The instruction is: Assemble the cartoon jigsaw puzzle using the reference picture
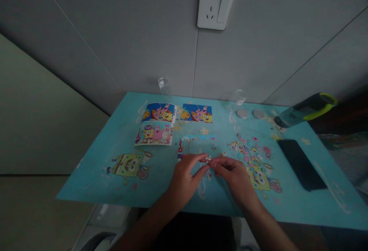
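Small jigsaw puzzle pieces (208,160) are pinched between the fingertips of both my hands, just above the blue table. My left hand (186,172) is closed on them from the left, thumb below and index finger above. My right hand (230,168) grips them from the right with thumb and index finger. Just beyond my hands lies a partly joined puzzle edge (198,137), its top strip and left side showing. A few loose pieces lie around my fingers. To the right is a spread pile of loose puzzle pieces (247,149).
Two cartoon picture sheets (155,134) (197,113) lie at the back left and centre. Clear tubes (163,85) (240,96) stand near the wall, with two round lids (242,113) (258,114). A black phone (300,164) and a water bottle (301,109) occupy the right side.
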`<state>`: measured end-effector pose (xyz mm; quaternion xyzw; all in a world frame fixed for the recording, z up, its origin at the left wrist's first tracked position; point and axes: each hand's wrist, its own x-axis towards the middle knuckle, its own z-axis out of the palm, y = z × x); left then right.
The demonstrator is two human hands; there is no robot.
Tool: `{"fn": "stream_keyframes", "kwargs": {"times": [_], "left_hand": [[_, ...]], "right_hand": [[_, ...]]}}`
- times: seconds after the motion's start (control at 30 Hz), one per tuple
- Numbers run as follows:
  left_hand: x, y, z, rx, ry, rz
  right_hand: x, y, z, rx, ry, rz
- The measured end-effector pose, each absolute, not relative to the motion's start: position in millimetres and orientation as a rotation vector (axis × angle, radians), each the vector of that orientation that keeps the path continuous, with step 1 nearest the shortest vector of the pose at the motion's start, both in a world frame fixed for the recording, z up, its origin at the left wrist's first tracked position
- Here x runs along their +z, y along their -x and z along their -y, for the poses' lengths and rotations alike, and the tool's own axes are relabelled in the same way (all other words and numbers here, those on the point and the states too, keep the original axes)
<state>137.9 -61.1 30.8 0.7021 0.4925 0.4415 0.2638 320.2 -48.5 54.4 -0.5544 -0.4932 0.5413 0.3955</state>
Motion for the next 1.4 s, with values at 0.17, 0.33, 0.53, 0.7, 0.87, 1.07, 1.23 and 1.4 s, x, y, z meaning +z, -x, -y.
{"fn": "stream_keyframes", "kwargs": {"times": [0.17,0.33,0.53,0.7,0.87,1.07,1.23,1.4], "left_hand": [[23.3,-141.6,50.5,1.181,-1.842,-1.353],[10.9,-136.4,38.2,1.12,-1.886,-1.412],[7.3,-140.4,9.5,0.956,-2.086,-1.377],[9.1,-154.1,-29.1,0.874,-2.251,-1.258],[5.2,-164.1,-48.9,0.87,-2.329,-1.277],[5.5,-158.8,-32.8,0.782,-2.456,-1.292],[13.5,-155.7,-13.2,0.616,-2.609,-1.134],[15.9,-157.1,-3.4,0.536,-2.676,-1.04]], "right_hand": [[46.9,-332.0,43.5,1.269,1.369,1.465],[24.0,-347.6,25.7,0.502,1.46,2.049],[12.3,-360.4,28.9,0.304,1.403,2.305],[18.4,-368.2,3.7,0.506,1.432,2.012],[23.1,-357.8,-33.8,0.838,1.504,1.85],[15.4,-360.6,-44.6,0.948,1.535,1.758],[14.1,-373.1,-42.3,0.837,1.604,1.722],[12.0,-367.0,-35.9,0.899,1.632,1.753]]}}
